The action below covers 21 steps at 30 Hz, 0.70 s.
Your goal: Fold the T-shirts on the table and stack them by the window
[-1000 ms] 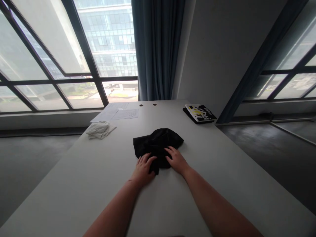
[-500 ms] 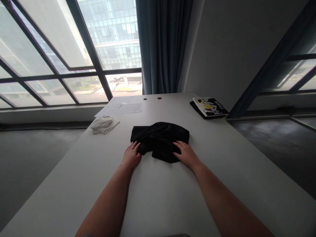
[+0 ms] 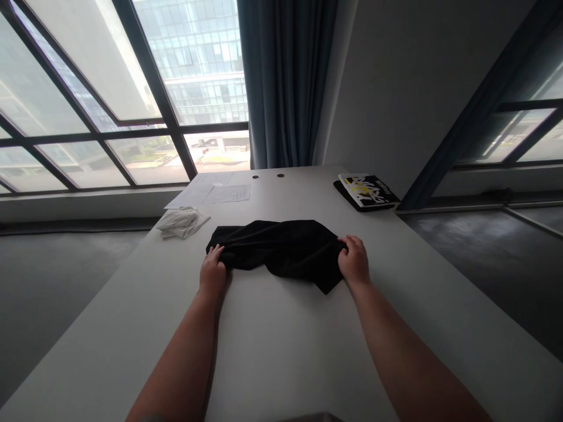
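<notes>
A black piece of cloth (image 3: pixel 281 246), perhaps a garment, stretches sideways across the white table (image 3: pixel 272 351). It is creased and partly folded, so its exact kind does not show. At its left end, my left hand (image 3: pixel 213 271) has its fingers closed on the edge of the fabric. My right hand (image 3: pixel 354 259) pinches the right end between thumb and fingers, slightly raised. A pointed corner of the cloth hangs toward me beside the right hand.
Crumpled white cloth (image 3: pixel 182 223) lies near the table's left edge, with paper sheets (image 3: pixel 226 193) behind it. A black, white and yellow book or folder (image 3: pixel 369 190) rests on a dark item at the far right. Windows and a blue curtain (image 3: pixel 288 82) stand beyond.
Both hands have moved apart, pulling the black cloth wider and flatter. The right hand went from lying spread on the fabric to gripping its right end; the left fingers closed on the left end.
</notes>
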Each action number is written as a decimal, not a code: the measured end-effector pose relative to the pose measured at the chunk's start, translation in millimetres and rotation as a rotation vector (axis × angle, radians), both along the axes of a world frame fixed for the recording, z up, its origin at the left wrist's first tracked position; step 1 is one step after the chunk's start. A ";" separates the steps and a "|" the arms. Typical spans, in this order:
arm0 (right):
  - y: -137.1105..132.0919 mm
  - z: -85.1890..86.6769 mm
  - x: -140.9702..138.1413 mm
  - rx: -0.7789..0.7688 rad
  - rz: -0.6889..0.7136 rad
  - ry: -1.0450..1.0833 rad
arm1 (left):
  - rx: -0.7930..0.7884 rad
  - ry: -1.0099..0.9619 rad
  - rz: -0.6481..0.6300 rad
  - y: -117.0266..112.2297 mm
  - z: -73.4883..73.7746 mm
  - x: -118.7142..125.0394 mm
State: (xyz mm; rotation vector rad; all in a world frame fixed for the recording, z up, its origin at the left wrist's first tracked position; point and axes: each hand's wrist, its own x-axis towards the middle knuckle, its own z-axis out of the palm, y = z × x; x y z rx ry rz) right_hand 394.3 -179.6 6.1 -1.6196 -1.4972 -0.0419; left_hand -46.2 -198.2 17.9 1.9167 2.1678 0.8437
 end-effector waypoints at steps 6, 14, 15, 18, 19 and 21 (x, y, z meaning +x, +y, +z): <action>-28.7 8.9 -54.9 -0.201 0.644 -0.177 | -0.017 0.050 -0.382 -13.1 -4.1 43.0; -19.2 -2.4 -46.4 -0.383 0.663 -0.189 | -0.057 0.195 -0.117 -13.9 -4.7 43.3; -15.3 -3.3 -40.3 -0.372 0.643 -0.174 | -0.055 0.185 -0.100 -13.2 -3.0 42.6; -6.2 -5.5 -26.5 -0.338 0.545 -0.127 | -0.036 0.153 -0.166 -12.6 2.0 45.4; -4.6 -5.5 -24.3 -0.312 0.495 -0.114 | -0.023 0.148 -0.214 -13.3 3.8 47.4; -5.0 -3.0 -24.7 -0.226 0.377 -0.100 | -0.012 0.154 -0.301 -16.1 8.0 51.8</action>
